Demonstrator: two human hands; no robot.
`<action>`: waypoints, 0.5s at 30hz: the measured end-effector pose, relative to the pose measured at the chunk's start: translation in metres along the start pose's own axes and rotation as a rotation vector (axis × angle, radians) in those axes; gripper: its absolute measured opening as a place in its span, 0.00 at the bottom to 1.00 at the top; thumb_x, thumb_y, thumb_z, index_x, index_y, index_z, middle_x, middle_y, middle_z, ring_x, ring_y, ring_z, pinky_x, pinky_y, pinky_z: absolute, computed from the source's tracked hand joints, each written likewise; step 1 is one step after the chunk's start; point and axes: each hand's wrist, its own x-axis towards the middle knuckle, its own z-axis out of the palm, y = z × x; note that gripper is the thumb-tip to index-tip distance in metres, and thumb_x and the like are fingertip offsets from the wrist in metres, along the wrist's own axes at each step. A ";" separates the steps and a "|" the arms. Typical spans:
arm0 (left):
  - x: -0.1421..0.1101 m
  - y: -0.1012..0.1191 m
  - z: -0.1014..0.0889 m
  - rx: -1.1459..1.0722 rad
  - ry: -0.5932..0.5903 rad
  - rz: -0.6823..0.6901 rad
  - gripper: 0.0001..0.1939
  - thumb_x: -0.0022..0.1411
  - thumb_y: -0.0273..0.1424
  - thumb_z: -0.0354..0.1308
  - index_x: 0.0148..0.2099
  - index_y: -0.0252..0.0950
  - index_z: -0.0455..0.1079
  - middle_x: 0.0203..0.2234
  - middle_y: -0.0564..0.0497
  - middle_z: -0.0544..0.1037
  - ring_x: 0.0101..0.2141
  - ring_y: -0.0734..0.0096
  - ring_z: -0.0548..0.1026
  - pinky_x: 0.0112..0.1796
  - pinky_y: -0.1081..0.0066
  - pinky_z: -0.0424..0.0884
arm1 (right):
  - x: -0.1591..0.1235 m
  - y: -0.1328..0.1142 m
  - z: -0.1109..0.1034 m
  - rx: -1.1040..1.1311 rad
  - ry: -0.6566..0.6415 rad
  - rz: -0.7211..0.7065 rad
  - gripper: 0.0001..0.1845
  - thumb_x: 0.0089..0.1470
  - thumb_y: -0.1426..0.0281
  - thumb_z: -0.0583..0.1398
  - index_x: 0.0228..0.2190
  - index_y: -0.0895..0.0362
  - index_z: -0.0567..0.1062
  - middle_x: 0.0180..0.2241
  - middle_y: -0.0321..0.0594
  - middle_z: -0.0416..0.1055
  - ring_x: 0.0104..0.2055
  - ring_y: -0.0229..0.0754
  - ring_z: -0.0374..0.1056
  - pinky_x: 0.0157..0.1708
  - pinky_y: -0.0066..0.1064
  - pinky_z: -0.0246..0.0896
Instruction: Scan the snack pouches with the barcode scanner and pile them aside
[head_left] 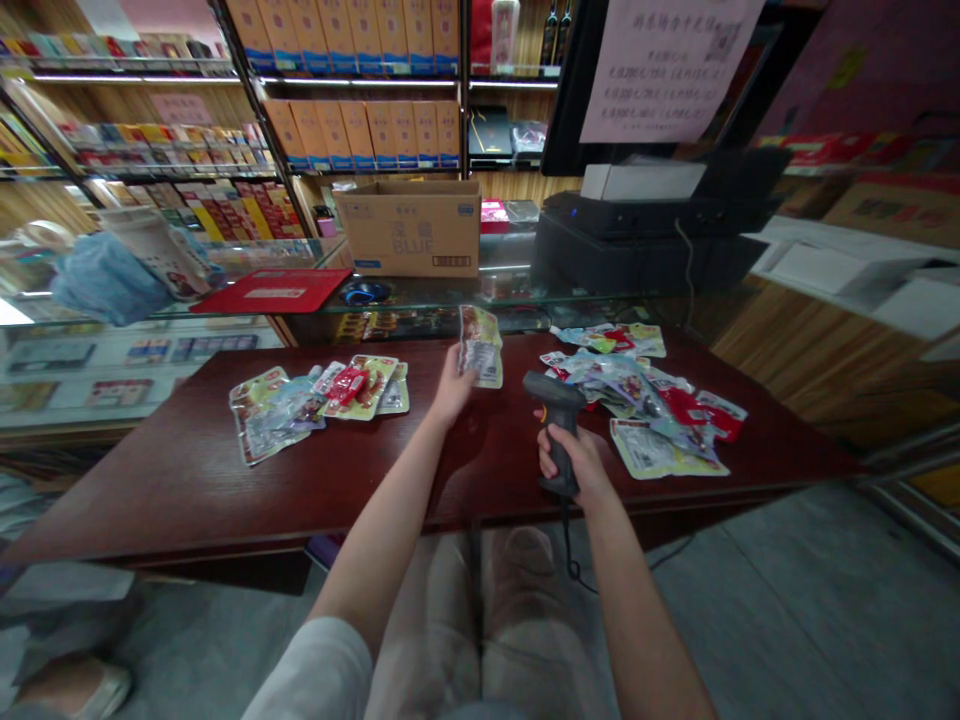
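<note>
The left hand (pixel 452 388) gripped a snack packet (pixel 481 346) by its lower left edge, fingers closed on it, and held it upright above the dark red table (pixel 187 480). The right hand (pixel 576 462) was closed around the handle of a handheld barcode scanner (pixel 556 412), whose head lay at 5 o'clock from the packet, near it but not touching. The scanner cable (pixel 568 545) hung down from the handle over the near table edge. A loose pile of packets (pixel 645 400) lay on the table at 3 o'clock from the scanner. A second, smaller group of packets (pixel 315 395) lay at 9 o'clock from the left hand, well apart from it. A cardboard box (pixel 409 227) stood on the glass counter (pixel 517 290) at 12 o'clock.
</note>
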 end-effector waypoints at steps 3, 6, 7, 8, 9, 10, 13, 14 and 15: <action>0.001 0.007 -0.011 0.167 0.101 0.016 0.26 0.53 0.23 0.56 0.55 0.36 0.65 0.47 0.46 0.79 0.47 0.62 0.77 0.54 0.61 0.69 | 0.000 -0.001 -0.001 0.002 -0.009 0.008 0.25 0.47 0.59 0.69 0.44 0.57 0.72 0.21 0.26 0.65 0.12 0.29 0.56 0.14 0.24 0.50; 0.000 0.017 -0.032 0.366 0.229 0.021 0.24 0.53 0.23 0.55 0.54 0.35 0.68 0.45 0.44 0.80 0.46 0.60 0.78 0.53 0.61 0.70 | 0.000 -0.001 -0.002 -0.008 -0.018 0.011 0.25 0.49 0.59 0.68 0.45 0.57 0.72 0.21 0.27 0.65 0.13 0.29 0.56 0.14 0.25 0.50; -0.001 0.021 -0.041 0.435 0.265 0.030 0.24 0.54 0.23 0.55 0.54 0.34 0.68 0.46 0.43 0.80 0.46 0.59 0.78 0.53 0.61 0.70 | 0.000 0.000 -0.003 -0.012 -0.019 0.012 0.25 0.49 0.59 0.68 0.45 0.57 0.72 0.21 0.26 0.65 0.13 0.29 0.56 0.14 0.24 0.50; -0.003 0.026 -0.051 0.505 0.301 0.030 0.24 0.54 0.23 0.55 0.55 0.33 0.68 0.46 0.42 0.80 0.46 0.58 0.78 0.54 0.61 0.69 | 0.000 0.000 -0.003 -0.015 -0.020 0.013 0.25 0.49 0.58 0.68 0.45 0.57 0.72 0.21 0.26 0.65 0.13 0.29 0.56 0.14 0.24 0.50; -0.005 0.031 -0.062 0.557 0.332 0.023 0.24 0.54 0.23 0.55 0.55 0.33 0.68 0.45 0.42 0.80 0.46 0.58 0.78 0.53 0.61 0.70 | 0.000 0.000 -0.003 -0.018 -0.022 0.016 0.25 0.49 0.58 0.68 0.45 0.57 0.72 0.21 0.26 0.65 0.13 0.29 0.56 0.14 0.24 0.50; -0.007 0.036 -0.073 0.600 0.364 0.011 0.24 0.55 0.24 0.55 0.55 0.34 0.68 0.44 0.43 0.80 0.45 0.58 0.78 0.52 0.61 0.70 | 0.000 0.000 -0.003 -0.019 -0.022 0.018 0.25 0.49 0.58 0.68 0.45 0.57 0.72 0.21 0.26 0.65 0.13 0.29 0.56 0.14 0.24 0.49; -0.012 0.050 -0.106 0.725 0.455 -0.061 0.22 0.57 0.27 0.55 0.54 0.35 0.69 0.42 0.44 0.81 0.44 0.58 0.78 0.50 0.62 0.71 | -0.001 -0.001 -0.002 -0.017 -0.019 0.021 0.25 0.48 0.58 0.68 0.45 0.56 0.71 0.21 0.26 0.65 0.12 0.29 0.56 0.14 0.24 0.49; -0.013 0.053 -0.116 0.773 0.481 -0.095 0.22 0.58 0.28 0.56 0.55 0.35 0.68 0.43 0.44 0.81 0.45 0.57 0.78 0.49 0.62 0.71 | -0.001 -0.001 -0.001 -0.017 -0.017 0.021 0.25 0.48 0.58 0.68 0.45 0.57 0.71 0.21 0.26 0.65 0.12 0.29 0.56 0.14 0.24 0.49; -0.014 0.056 -0.125 0.823 0.497 -0.133 0.22 0.58 0.30 0.56 0.56 0.35 0.68 0.44 0.43 0.81 0.45 0.55 0.78 0.49 0.61 0.71 | -0.001 -0.001 -0.001 -0.016 -0.014 0.020 0.26 0.47 0.58 0.68 0.45 0.57 0.72 0.21 0.26 0.65 0.12 0.29 0.56 0.14 0.24 0.49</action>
